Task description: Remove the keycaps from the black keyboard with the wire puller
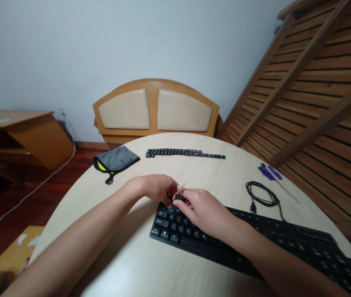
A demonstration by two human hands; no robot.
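Note:
A black computer keyboard (190,243) lies at a slant on the round table, its left end below my hands. My right hand (201,206) is closed, pinching a small black keycap (178,197) between thumb and fingers just above the upper left keys. Close against it, my left hand (159,187) is closed with fingers bent down around a dark piece that is mostly hidden. Thin wire ends (182,186) stick up between the two hands, resembling a wire keycap puller. Further back, several loose black keycaps (175,152) stand in rows.
A grey cloth (118,160) with yellow lining lies at the table's left. On the right are a coiled black cable (263,194) and a purple-and-silver item (271,173). The table (126,264) has a rounded edge. Behind it stands a wooden headboard (153,111); slatted wood (311,82) leans at right.

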